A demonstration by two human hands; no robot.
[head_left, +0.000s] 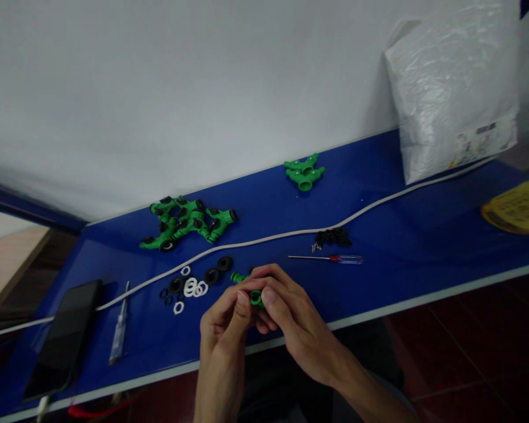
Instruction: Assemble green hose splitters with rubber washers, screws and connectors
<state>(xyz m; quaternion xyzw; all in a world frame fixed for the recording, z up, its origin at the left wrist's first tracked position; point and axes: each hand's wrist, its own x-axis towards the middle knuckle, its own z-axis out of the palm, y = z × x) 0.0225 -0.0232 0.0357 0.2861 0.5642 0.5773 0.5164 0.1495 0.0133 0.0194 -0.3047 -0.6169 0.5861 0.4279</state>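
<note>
Both hands meet over the table's front edge around a green plastic hose connector, whose round opening faces me. My left hand grips its left side with the thumb on top. On the other side, my right hand presses it between thumb and fingers. A green stub sticks out beyond my fingers; the rest is covered. Left of my hands lie white washers and black rings. A screwdriver with a clear and red handle lies to the right, below small black parts and a few tiny screws.
Several green connectors with black valves sit at the back left. Plain green Y-shaped bodies lie near the wall. A white cable crosses the blue table. A phone, tester screwdriver, plastic bag and yellow object flank it.
</note>
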